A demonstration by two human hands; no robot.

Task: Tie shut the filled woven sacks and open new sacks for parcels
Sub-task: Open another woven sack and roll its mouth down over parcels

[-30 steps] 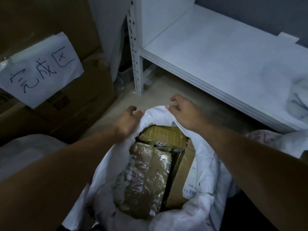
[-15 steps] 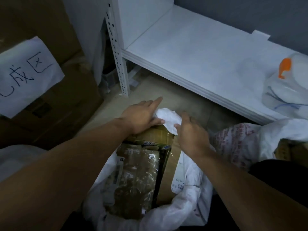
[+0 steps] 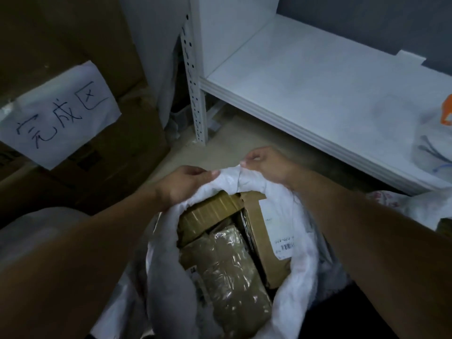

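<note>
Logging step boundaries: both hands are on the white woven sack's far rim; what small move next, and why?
Probably gather the rim together: the left hand and right hand pinch the far rim of the white woven sack, yet its mouth gapes over brown taped parcels.

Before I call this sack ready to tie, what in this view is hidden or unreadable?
Head view only.
Sack bottom and fill depth: hidden by its own walls and the top parcels.
Any tie cord: none seen; left hand and right hand cover the pinched rim.
Shipping label: print blurred, too small.
Orange-marked bag: cut by the right edge.
</note>
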